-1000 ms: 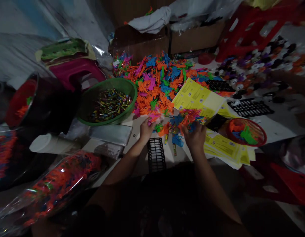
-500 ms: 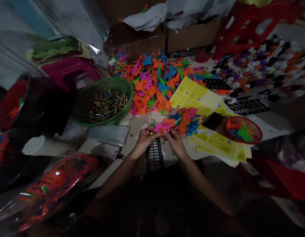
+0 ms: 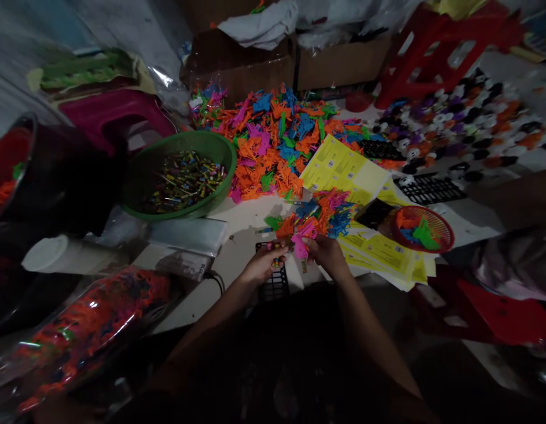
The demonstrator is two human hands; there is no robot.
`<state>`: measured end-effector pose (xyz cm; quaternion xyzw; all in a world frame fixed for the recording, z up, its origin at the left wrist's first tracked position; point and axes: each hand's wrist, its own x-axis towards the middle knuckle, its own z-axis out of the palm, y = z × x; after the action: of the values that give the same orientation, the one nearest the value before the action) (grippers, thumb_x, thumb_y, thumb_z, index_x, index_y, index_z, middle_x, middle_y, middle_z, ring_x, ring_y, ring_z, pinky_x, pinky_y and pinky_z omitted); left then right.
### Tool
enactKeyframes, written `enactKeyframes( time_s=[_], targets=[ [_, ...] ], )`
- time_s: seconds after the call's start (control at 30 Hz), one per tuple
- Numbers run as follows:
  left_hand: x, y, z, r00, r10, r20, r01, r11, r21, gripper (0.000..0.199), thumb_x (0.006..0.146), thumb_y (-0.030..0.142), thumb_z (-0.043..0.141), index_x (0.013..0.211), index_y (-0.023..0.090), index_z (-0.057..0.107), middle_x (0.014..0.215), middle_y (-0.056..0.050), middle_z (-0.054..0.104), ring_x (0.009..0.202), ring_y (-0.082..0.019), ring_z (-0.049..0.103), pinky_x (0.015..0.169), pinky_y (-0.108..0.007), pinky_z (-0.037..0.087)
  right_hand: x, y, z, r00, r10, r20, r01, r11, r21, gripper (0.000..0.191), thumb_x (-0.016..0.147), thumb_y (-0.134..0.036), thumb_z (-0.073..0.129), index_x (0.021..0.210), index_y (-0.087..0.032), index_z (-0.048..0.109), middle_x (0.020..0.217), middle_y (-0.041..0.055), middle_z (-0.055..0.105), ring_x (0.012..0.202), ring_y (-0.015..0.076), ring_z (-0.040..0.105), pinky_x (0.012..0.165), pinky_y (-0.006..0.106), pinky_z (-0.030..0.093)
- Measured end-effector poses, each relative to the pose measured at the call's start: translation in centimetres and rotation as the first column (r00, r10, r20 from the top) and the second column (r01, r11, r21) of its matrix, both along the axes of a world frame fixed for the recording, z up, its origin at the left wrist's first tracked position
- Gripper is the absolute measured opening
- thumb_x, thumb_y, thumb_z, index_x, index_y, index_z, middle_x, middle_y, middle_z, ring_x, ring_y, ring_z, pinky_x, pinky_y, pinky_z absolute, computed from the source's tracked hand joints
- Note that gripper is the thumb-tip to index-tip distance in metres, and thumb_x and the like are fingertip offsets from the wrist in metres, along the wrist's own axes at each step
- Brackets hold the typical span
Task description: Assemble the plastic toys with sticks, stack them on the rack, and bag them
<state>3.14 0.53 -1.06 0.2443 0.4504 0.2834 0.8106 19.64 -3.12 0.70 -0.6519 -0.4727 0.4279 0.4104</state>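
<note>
Several small, multicoloured printed cylinders [image 3: 276, 259] are pinched in my left hand [image 3: 259, 266], above a black plastic grid [image 3: 275, 288]. A bright pink flat plastic piece [image 3: 302, 240] is between the fingers of my right hand [image 3: 328, 254]; its exact shape is too blurred to tell. Just below it shows a small yellowish cylinder [image 3: 304, 266], perhaps attached. Beyond my hands lies a small heap of orange, blue, pink and green plastic pieces [image 3: 332, 212]. To the left, a green basin [image 3: 231, 168] holds many similar printed cylinders [image 3: 184, 182].
A large pile of coloured plastic pieces [image 3: 273, 138] spreads across the back, before cardboard boxes [image 3: 343, 65]. Yellow printed sheets [image 3: 343, 162] and a red basket [image 3: 449, 235] lie right. A filled clear bag [image 3: 91, 330] and white cup [image 3: 52, 254] are left.
My hands have moved apart a little. The pink piece has shifted right and down with my right hand, and the cylinders in my left hand now show more plainly.
</note>
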Motion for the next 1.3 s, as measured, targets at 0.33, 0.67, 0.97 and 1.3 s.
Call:
enactKeyframes(
  time_s=[0.33, 0.67, 0.97, 1.3],
  targets=[
    [-0.9, -0.3, -0.8, 0.996, 0.035, 0.076, -0.035, 0.999, -0.01, 0.045, 0.058, 0.041, 0.075, 0.091, 0.016, 0.058, 0.091, -0.006, 0.063, 0.064, -0.01, 0.059, 0.057, -0.022, 0.047, -0.4, 0.5, -1.8, 0.988, -0.143, 0.06, 0.129, 0.971, 0.202, 0.04, 0.071, -0.049, 0.057, 0.086, -0.014, 0.067, 0.071, 0.0037, 0.066, 0.065, 0.0159, 0.058, 0.06, 0.027, 0.045],
    [0.5, -0.6, 1.3, 0.993, 0.114, 0.012, -0.114, 0.979, 0.169, 0.045, 0.047, 0.029, 0.08, 0.083, 0.013, 0.058, 0.063, 0.003, 0.057, 0.053, -0.007, 0.053, 0.048, -0.018, 0.034, -2.3, -0.3, -1.0, 0.991, -0.063, -0.117, 0.074, 0.993, 0.094, 0.038, 0.066, -0.046, 0.063, 0.087, -0.014, 0.067, 0.071, 0.0024, 0.066, 0.065, 0.0156, 0.058, 0.061, 0.027, 0.047],
    [-0.6, -1.3, 2.3, 0.998, 0.042, 0.048, -0.049, 0.985, 0.163, 0.049, 0.047, 0.035, 0.08, 0.088, 0.014, 0.061, 0.072, -0.002, 0.064, 0.057, -0.009, 0.056, 0.055, -0.022, 0.041, -3.1, -0.9, 0.8, 0.982, -0.09, -0.169, 0.126, 0.968, 0.219, 0.027, 0.072, -0.043, 0.057, 0.078, -0.018, 0.065, 0.072, 0.0015, 0.063, 0.067, 0.0145, 0.056, 0.064, 0.026, 0.046],
    [0.1, -3.1, 2.1, 0.988, 0.098, -0.118, -0.052, 0.938, 0.344, 0.041, 0.049, 0.039, 0.077, 0.075, 0.014, 0.058, 0.059, 0.003, 0.058, 0.051, -0.009, 0.055, 0.047, -0.02, 0.04, -5.2, -1.6, 0.6, 0.981, -0.159, -0.111, 0.182, 0.955, 0.233, 0.025, 0.075, -0.041, 0.051, 0.068, -0.017, 0.055, 0.056, -0.0025, 0.05, 0.049, 0.009, 0.041, 0.048, 0.022, 0.038]
  ],
)
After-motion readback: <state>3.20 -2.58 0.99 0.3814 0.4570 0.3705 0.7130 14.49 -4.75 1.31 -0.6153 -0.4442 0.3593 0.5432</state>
